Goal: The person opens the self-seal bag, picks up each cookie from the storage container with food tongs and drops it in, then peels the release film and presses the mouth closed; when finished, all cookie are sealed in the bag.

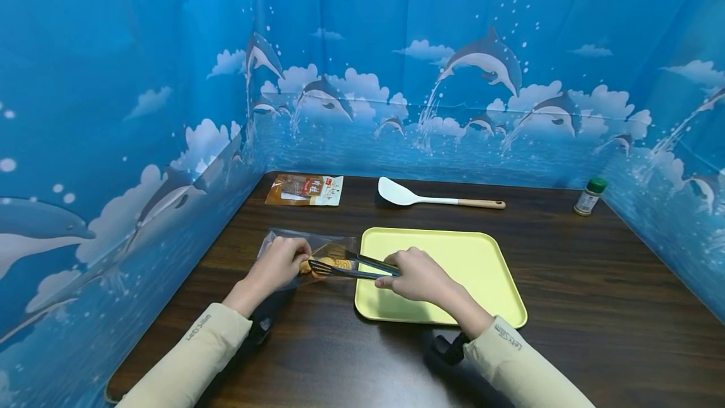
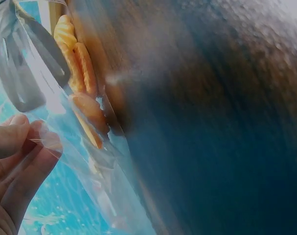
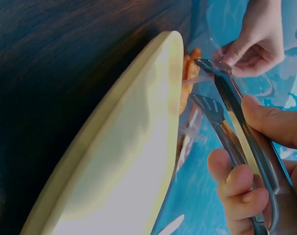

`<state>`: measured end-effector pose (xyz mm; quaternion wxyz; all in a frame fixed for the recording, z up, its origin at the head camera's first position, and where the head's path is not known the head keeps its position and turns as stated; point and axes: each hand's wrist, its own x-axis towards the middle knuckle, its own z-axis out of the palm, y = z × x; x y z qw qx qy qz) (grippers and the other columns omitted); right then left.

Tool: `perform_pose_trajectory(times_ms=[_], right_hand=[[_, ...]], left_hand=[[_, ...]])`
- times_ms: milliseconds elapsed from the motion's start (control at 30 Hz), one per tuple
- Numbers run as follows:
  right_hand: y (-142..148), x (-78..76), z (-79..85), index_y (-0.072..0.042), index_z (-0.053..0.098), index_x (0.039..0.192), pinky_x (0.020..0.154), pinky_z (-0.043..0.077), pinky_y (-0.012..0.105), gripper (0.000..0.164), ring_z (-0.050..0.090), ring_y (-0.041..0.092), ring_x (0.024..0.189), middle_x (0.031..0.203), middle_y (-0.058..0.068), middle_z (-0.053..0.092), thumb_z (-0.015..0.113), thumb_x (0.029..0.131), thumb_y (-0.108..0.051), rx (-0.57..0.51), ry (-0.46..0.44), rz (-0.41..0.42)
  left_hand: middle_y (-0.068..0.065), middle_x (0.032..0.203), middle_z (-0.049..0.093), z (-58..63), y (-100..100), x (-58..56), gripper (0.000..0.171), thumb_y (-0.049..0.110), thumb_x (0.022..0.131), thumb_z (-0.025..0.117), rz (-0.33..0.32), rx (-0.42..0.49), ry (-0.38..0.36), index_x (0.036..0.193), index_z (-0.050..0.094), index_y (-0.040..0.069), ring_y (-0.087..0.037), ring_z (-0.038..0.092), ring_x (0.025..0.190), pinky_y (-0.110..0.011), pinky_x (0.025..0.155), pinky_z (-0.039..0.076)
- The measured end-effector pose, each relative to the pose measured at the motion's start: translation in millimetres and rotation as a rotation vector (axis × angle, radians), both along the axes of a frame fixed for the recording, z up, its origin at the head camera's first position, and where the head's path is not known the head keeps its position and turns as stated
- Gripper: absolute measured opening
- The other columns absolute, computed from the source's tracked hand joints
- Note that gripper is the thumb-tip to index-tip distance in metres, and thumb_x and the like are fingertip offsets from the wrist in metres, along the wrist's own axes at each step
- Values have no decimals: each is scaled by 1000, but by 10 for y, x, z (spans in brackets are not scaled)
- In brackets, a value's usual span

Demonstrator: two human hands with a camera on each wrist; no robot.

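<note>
Dark wood worktop (image 1: 595, 282), brown-and-white packet (image 1: 303, 190) lying flat near its back left corner, white spatula (image 1: 437, 200) with wooden grip to the packet's right, small green-capped jar (image 1: 590, 197) standing near the back right corner, blue dolphin-print curtain (image 1: 362, 30) along back and both sides

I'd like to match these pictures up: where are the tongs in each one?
Head: tongs near the centre, slightly below the middle, in the right hand.
Left wrist: tongs in the upper left corner, only partly showing.
Right wrist: tongs right of centre.
Shared landmark: the golden cookies, near the tongs' tips in every view.
</note>
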<state>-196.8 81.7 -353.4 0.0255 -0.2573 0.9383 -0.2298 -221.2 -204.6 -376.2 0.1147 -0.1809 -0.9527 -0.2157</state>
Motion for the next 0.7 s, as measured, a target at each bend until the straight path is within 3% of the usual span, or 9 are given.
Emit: perform_pose_trajectory(times_ms=[133,233,300,533,700], right_hand=[[72,19,25,-2,71,113,58,39,29,38,47,10,55,66,-1,62,75,86,-29,-3,-28,-43],[144,29,47,-2,71,113,59,39,29,39,47,10,55,65,-1,61,75,86,-29,11,-27,-61],[192,33,57,-3,72,111,58,38,29,37,45,10,54,60,-2,56,75,86,-29,25,-17,-62],[241,38,48,-13,70,84,53,30,27,16,35,9,51,54,-6,44,77,84,-27,45,-3,-59],[220,28,31,-12,71,86,52,28,25,15,34,8,50,53,-7,43,76,85,-27,44,24,-32]], left_hand=[[-5,79,70,-13,-21,5,11,2,92,64,9,6,-1,86,72,8,-8,55,61,-32,63,48],[-6,80,71,-18,-24,6,11,2,92,64,4,13,-9,87,72,7,-8,56,62,-32,63,49],[-7,81,71,-20,-14,4,10,2,92,64,3,16,-19,88,72,6,-8,56,62,-32,63,49],[-8,83,71,-13,-9,11,10,2,93,62,10,14,-37,90,72,5,-9,57,63,-30,61,49],[-6,82,70,-21,-9,12,11,1,93,62,10,10,-32,89,72,5,-10,58,64,-31,62,50]])
